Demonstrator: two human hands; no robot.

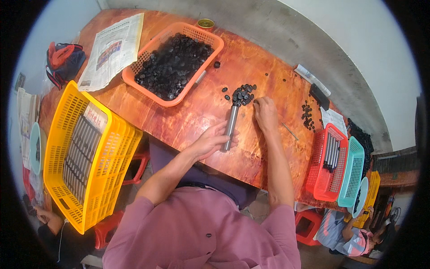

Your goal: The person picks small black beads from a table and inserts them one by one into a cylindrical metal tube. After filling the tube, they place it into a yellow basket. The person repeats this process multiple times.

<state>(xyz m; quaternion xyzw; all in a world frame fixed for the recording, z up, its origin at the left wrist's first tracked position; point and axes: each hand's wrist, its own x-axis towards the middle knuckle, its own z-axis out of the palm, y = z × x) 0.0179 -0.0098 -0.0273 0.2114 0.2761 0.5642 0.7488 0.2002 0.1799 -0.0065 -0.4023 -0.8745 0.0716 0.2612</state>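
Note:
My left hand [213, 140] is wrapped round a grey metal tube [230, 127] that lies tilted over the table, its far end touching a small heap of black plastic caps [243, 94]. To the right of that heap, my right hand [266, 111] has its fingers curled and pressed together just above the tabletop. A dark speck shows at its fingertips, too small to make out. A few loose caps lie left of the heap.
An orange basket [218, 41] of black caps stands far left beside a newspaper [109, 54]. Yellow crates [117, 143] with tubes rise at the left edge. At right are a red basket [320, 186] with tubes, a teal basket [354, 179], scattered caps [307, 117] and a thin rod [290, 131].

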